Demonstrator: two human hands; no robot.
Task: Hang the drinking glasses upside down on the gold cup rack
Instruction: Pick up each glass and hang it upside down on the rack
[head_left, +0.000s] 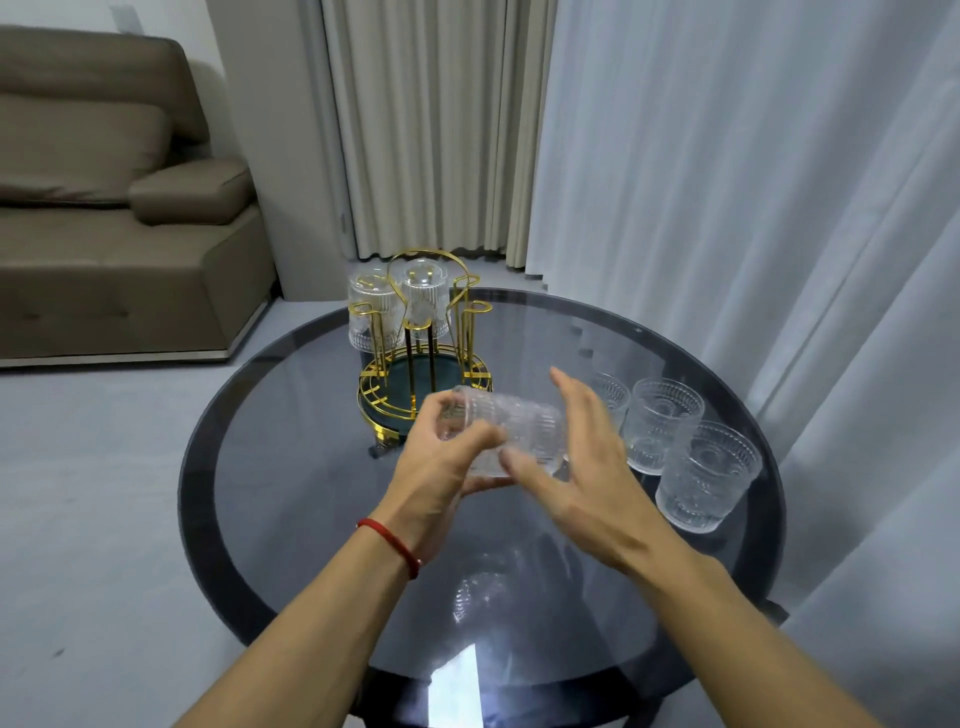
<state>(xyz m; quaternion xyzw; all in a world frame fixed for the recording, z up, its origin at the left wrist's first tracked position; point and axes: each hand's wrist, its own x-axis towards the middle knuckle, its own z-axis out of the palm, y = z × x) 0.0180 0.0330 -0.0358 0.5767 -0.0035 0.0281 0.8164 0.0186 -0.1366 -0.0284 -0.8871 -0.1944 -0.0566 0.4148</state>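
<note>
The gold cup rack (415, 374) stands at the far side of the round glass table (311, 493). Two ribbed glasses hang upside down on it, one at the left (371, 312) and one at the middle (427, 296). My left hand (441, 462) is shut on a clear ribbed glass (519, 431) that lies on its side in the air, in front of the rack. Against that glass's right side my right hand (576, 457) rests with fingers spread. Three glasses stand upright at the right: (613, 397), (660, 423), (706, 475).
A brown sofa (104, 208) stands on the floor at the far left. Beige and white curtains (727, 182) hang behind and to the right of the table, close to its right edge. A red cord is around my left wrist.
</note>
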